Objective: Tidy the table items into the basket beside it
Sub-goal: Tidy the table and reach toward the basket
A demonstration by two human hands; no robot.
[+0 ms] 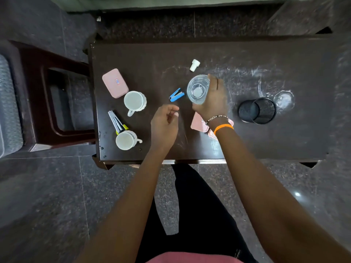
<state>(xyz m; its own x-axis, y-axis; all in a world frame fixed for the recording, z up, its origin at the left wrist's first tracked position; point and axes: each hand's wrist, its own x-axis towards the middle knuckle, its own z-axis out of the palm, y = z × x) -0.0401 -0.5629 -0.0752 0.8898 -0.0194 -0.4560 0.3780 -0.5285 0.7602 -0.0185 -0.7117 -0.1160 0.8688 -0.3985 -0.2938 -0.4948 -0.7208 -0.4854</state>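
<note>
**Glass in Hand, Basket Still to Find**

Head view: at frame centre, the right hand (211, 100) wraps a clear glass (198, 89) above the dark table (247, 141). The left hand (164, 124) hovers loosely curled, holding nothing. The person should keep the glass upright and lift it clear of the blue stapler (176, 94) just beside it. No basket is clearly identifiable; a mesh cup (257, 110) lies tipped at right.

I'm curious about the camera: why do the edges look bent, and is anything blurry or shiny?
Head view: the wide lens bows the table edges and floor lines; corners are soft and dark; a bright glare spot sits on the floor at right; the right hand gripping the clear glass is fairly sharp.
</note>
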